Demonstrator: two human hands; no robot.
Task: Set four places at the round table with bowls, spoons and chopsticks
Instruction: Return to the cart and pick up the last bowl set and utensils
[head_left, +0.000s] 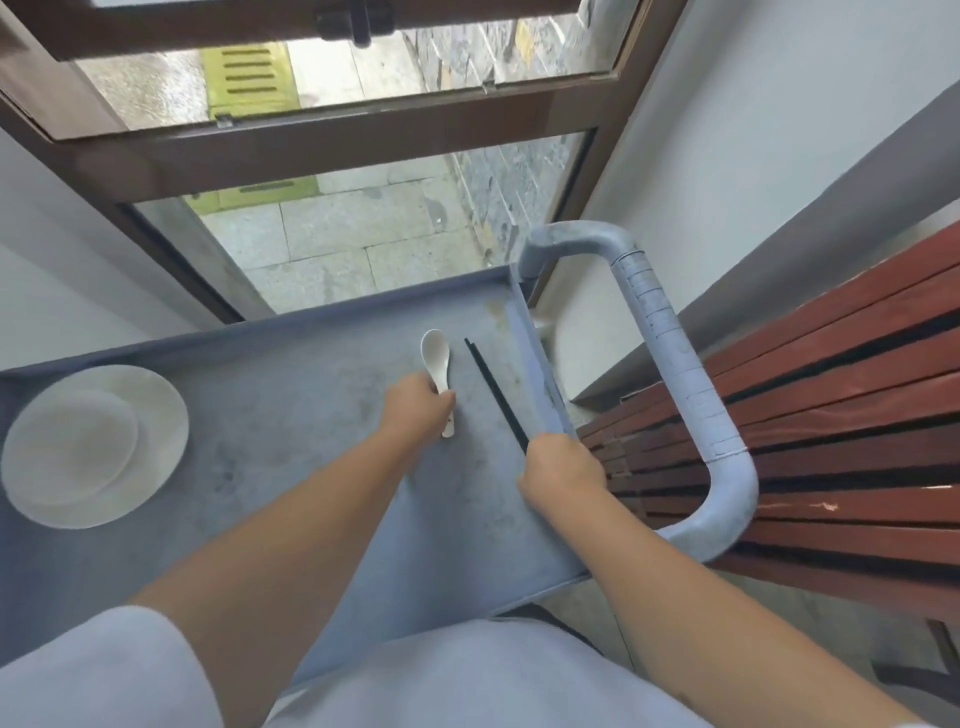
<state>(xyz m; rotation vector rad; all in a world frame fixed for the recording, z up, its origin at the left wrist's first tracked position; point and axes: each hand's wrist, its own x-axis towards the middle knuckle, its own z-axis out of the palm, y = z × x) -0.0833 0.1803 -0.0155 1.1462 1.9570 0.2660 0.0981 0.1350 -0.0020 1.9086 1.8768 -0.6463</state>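
Note:
A grey service cart tray (291, 415) fills the middle of the view. On its right part lies a white ceramic spoon (436, 358), and my left hand (415, 410) grips its handle. A pair of black chopsticks (491, 387) lies beside the spoon, near the tray's right wall. My right hand (561, 467) grips their near end. At the tray's left end a white bowl (67, 447) sits on a white plate (156, 415).
The cart's grey tubular handle (680, 374) curves along the right side. A red slatted wooden bench (831, 426) stands to the right of it. Behind the cart is a brown-framed glass door (337, 140) and white walls.

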